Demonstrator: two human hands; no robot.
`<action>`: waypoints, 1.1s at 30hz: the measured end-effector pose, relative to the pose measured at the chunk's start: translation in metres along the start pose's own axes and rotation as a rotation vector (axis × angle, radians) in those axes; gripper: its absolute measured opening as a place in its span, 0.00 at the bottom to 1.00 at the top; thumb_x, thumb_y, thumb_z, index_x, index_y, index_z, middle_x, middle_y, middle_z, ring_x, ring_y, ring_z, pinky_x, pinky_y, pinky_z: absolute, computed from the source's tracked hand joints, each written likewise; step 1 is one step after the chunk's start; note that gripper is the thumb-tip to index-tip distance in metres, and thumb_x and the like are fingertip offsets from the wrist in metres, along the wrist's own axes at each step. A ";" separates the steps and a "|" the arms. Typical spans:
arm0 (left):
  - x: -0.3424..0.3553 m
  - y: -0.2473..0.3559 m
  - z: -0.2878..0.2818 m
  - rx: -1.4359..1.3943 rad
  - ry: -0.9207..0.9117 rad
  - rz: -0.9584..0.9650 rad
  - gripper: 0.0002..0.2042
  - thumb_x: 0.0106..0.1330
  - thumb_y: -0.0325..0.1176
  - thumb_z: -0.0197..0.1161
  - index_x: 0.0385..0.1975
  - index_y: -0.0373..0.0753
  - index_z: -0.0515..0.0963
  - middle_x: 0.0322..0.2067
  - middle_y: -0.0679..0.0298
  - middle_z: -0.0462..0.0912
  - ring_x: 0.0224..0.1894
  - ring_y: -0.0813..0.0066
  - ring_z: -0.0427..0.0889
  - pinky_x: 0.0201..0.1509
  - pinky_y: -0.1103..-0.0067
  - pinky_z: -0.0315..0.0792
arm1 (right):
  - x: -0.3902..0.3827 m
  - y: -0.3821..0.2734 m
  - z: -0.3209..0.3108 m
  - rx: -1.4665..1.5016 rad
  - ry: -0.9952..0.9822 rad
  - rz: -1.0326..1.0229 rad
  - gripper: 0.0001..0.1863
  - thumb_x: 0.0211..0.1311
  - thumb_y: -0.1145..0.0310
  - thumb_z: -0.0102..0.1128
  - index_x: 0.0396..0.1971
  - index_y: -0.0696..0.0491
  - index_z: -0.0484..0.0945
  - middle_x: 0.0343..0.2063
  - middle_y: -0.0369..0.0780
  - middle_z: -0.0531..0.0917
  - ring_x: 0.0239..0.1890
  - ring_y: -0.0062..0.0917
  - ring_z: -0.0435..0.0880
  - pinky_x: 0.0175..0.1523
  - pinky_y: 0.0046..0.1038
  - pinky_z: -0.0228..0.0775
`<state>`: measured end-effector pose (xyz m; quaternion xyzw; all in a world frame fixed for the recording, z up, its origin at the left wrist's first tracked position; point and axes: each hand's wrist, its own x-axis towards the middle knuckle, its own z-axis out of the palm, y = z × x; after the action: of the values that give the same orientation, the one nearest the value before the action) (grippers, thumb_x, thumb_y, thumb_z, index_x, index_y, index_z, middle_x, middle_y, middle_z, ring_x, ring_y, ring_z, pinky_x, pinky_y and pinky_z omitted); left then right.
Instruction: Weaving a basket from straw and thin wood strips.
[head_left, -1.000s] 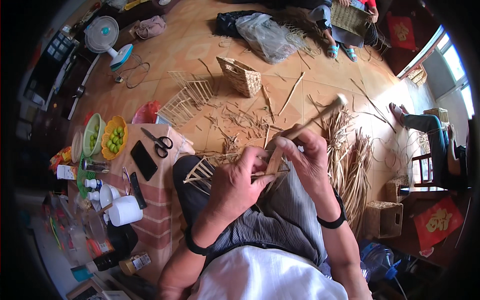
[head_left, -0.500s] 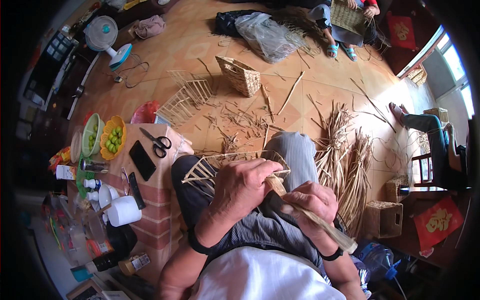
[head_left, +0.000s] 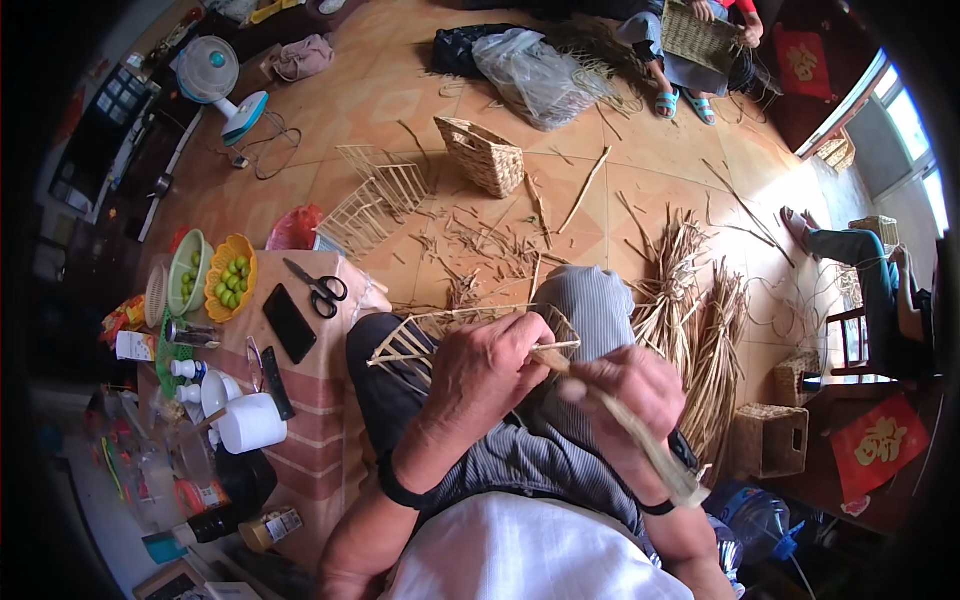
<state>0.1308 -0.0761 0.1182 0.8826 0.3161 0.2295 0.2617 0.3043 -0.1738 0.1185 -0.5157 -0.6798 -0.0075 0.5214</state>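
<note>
Over my lap, my left hand (head_left: 485, 365) is closed around the corner of a thin stick basket frame (head_left: 402, 346), which rests on my left thigh. A flat, dried plant strip (head_left: 655, 458) runs from the fingertips of that hand at the frame's edge. My right hand (head_left: 636, 392), slightly blurred, pinches the strip just to the right of the frame. The strip's loose, pale end hangs past my right wrist. My left fingers and palm hide part of the frame and where the strip meets it.
Dried stalk bundles (head_left: 675, 275) lie right of my knee. Ahead are a woven basket (head_left: 485, 155) and bare stick frames (head_left: 375, 200). On the left table are scissors (head_left: 322, 290), a phone (head_left: 290, 325) and a fruit bowl (head_left: 230, 278). A co-worker's hand (head_left: 750, 36) holds weaving at the back.
My right hand has shifted slightly up and turned, drawing the strip with it. The left hand still holds the frame in nearly the same place.
</note>
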 end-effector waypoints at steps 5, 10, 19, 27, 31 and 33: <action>-0.003 0.003 0.002 0.017 0.016 -0.108 0.16 0.61 0.30 0.78 0.45 0.40 0.79 0.34 0.58 0.88 0.36 0.55 0.90 0.39 0.66 0.81 | 0.031 0.041 0.020 0.228 0.048 0.436 0.10 0.61 0.70 0.80 0.32 0.58 0.86 0.23 0.37 0.83 0.22 0.20 0.76 0.28 0.27 0.68; -0.004 -0.002 0.000 -0.145 0.098 -0.100 0.21 0.59 0.26 0.78 0.52 0.41 0.80 0.35 0.58 0.87 0.39 0.56 0.90 0.42 0.66 0.82 | 0.055 0.081 0.043 0.522 -0.238 0.812 0.16 0.69 0.62 0.76 0.31 0.61 0.86 0.21 0.33 0.82 0.25 0.14 0.74 0.30 0.27 0.68; -0.002 -0.011 -0.006 0.027 0.124 0.100 0.16 0.59 0.24 0.75 0.46 0.38 0.80 0.45 0.59 0.83 0.46 0.56 0.86 0.49 0.65 0.81 | 0.038 0.104 0.073 0.386 -0.598 0.757 0.23 0.70 0.55 0.72 0.27 0.63 0.83 0.15 0.39 0.73 0.23 0.17 0.70 0.29 0.32 0.67; 0.000 -0.012 -0.005 0.074 0.073 0.085 0.12 0.63 0.25 0.71 0.44 0.37 0.78 0.41 0.56 0.84 0.45 0.52 0.86 0.48 0.64 0.81 | 0.014 0.078 0.053 0.320 -0.190 0.773 0.14 0.78 0.64 0.65 0.41 0.63 0.81 0.25 0.40 0.80 0.27 0.23 0.73 0.34 0.28 0.68; 0.001 -0.009 -0.011 0.022 -0.041 -0.053 0.11 0.65 0.26 0.71 0.45 0.36 0.78 0.37 0.53 0.87 0.41 0.51 0.88 0.43 0.63 0.80 | -0.012 0.039 0.032 0.121 0.048 0.521 0.05 0.71 0.77 0.68 0.38 0.60 0.80 0.29 0.40 0.77 0.27 0.26 0.76 0.34 0.26 0.69; 0.004 -0.005 -0.015 -0.062 -0.078 -0.121 0.11 0.66 0.25 0.70 0.45 0.36 0.78 0.36 0.52 0.87 0.40 0.51 0.89 0.43 0.63 0.80 | -0.027 0.023 0.028 0.098 -0.031 0.444 0.08 0.67 0.77 0.72 0.39 0.59 0.80 0.30 0.41 0.78 0.24 0.27 0.77 0.30 0.27 0.69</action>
<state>0.1230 -0.0650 0.1276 0.8615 0.3514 0.1885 0.3142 0.2989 -0.1666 0.0741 -0.6267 -0.5571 0.1486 0.5241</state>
